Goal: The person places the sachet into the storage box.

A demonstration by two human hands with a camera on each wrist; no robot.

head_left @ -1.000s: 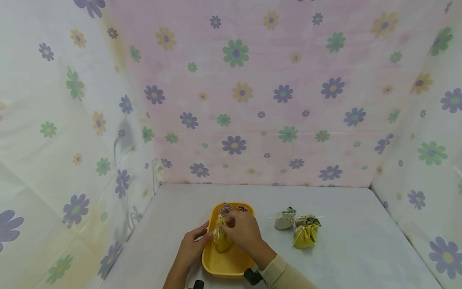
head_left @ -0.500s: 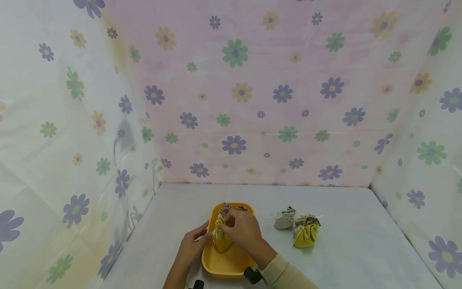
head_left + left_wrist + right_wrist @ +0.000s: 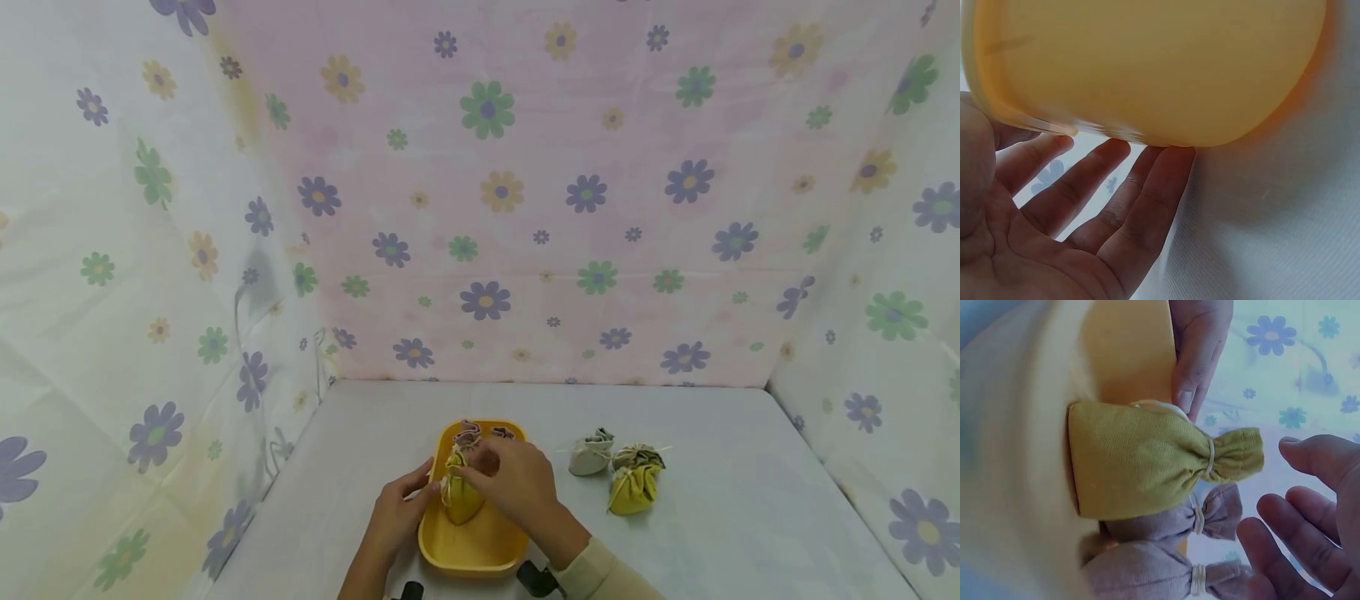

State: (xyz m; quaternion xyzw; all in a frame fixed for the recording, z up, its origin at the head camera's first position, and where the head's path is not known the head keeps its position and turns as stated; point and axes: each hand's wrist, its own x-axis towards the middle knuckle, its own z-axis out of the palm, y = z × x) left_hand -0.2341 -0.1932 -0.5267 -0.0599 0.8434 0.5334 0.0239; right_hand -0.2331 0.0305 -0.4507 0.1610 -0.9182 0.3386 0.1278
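Observation:
A mustard-yellow drawstring pouch (image 3: 462, 502) stands in a yellow tray (image 3: 472, 548), its neck gathered by a pale cord (image 3: 1211, 456). My right hand (image 3: 521, 479) is just off the neck; in the right wrist view its fingers (image 3: 1300, 534) are spread apart, with a gap between them and the cloth. With the thumb at the rim and the fingers along the outer wall (image 3: 1147, 69), my left hand (image 3: 397, 510) holds the tray's left side. Two mauve pouches (image 3: 1147, 570) are behind the yellow one, partly hidden by it and my right hand in the head view.
On the white table (image 3: 735, 500), right of the tray, are a pale grey pouch (image 3: 588, 458), another yellow pouch (image 3: 632, 492) and a brownish one (image 3: 637, 456) close behind it. Flower-patterned cloth walls (image 3: 551, 208) enclose the table at the back and sides.
My right hand has let go of the yellow pouch's neck and drawn slightly back to the right. The pouch stays in the tray. My left hand has kept its place.

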